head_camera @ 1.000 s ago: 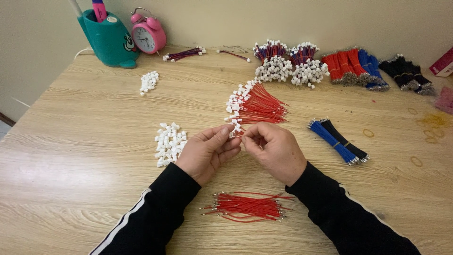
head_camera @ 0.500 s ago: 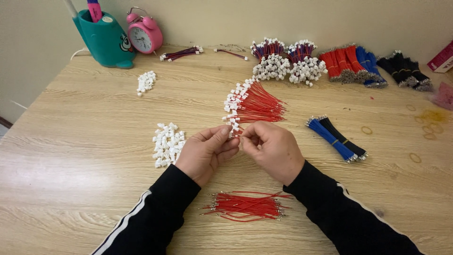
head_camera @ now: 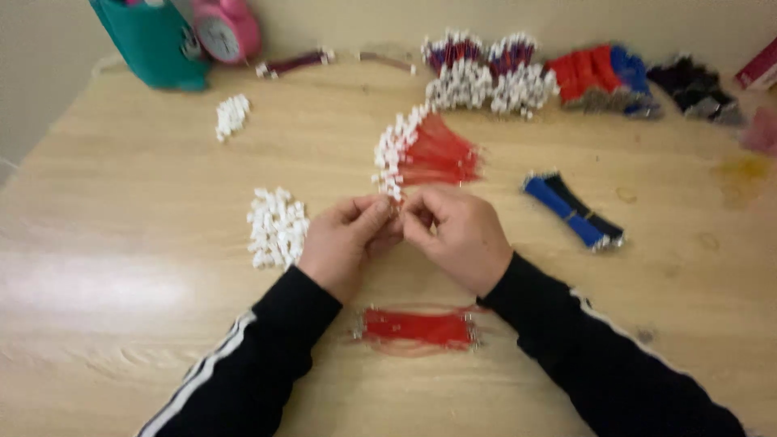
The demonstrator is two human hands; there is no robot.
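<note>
Both hands meet at the centre of the pale wooden desk (head_camera: 121,186). The left hand (head_camera: 344,243) and right hand (head_camera: 457,235) have their fingers pinched shut on a small white plastic connector with a thin red wire (head_camera: 396,212), mostly hidden. It looks light, limp and easily bent, best held at its stiff end. A pile of loose white connectors (head_camera: 275,226) lies at nine o'clock, and a bundle of red wires (head_camera: 417,328) at six.

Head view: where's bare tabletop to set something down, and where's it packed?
Free: left of the white connector pile, and right of the blue and black wire bundle. Crowded: far edge with wire bundles, and around both hands.
</note>
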